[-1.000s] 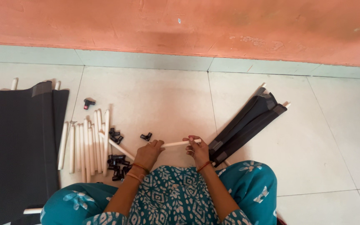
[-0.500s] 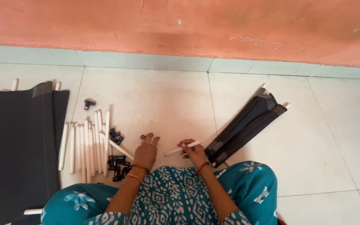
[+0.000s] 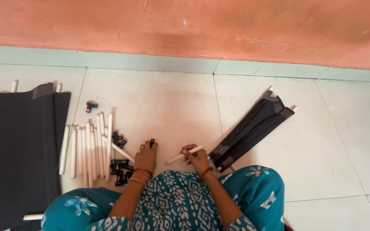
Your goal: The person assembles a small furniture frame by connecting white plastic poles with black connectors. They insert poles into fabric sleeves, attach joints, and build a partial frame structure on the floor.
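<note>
We see the rod, a short white tube, held at a slant in the right hand, whose fingers are curled closed around its nearer end while the far end points down toward the knees. Just left of the rod, the left hand lies palm-down on the floor, fingers stretched almost flat, their tips touching a small black connector; we cannot tell whether the piece is actually pinched. Further left of the rod, more black connectors lie scattered in a loose cluster, and beyond them a row of white rods rests side by side, one of them lying crosswise over the rest. A single black piece with a red tip sits apart, up and left of the rod. At the far left a wide black fabric panel is spread flat, white tube ends showing at its top edge. Right of the rod, near the right hand, a folded black panel lies diagonally. Everything rests on pale floor tiles, with an orange wall beyond.
</note>
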